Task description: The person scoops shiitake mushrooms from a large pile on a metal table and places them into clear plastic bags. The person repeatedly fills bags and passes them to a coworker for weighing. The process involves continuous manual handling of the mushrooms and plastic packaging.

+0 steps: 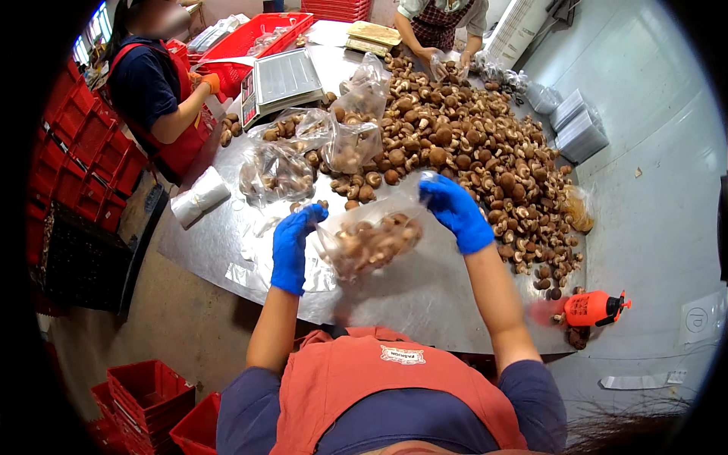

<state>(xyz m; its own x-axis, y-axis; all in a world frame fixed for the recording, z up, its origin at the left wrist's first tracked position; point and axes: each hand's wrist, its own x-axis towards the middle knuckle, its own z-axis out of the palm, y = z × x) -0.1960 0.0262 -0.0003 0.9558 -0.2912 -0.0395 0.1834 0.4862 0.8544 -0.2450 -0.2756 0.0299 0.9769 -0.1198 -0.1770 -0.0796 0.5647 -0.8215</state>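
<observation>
A clear plastic bag of brown mushrooms [378, 242] hangs between my two blue-gloved hands, above the metal table. My left hand [297, 244] grips the bag's upper edge on one side, and my right hand [455, 210] pinches the opposite upper edge. The bag's lower part is blurred. Beyond it spreads a large heap of loose mushrooms [455, 136]. Several filled clear bags [277, 176] lie beside the heap, past my left hand. A roll of plastic bags [200, 196] rests near the table's left edge.
A digital scale [287, 77] stands at the back left, near a red basket [256, 37]. One person works at the left, another across the heap. An orange spray bottle [588, 307] lies at the right. Stacked red crates [151, 392] stand on the floor at lower left.
</observation>
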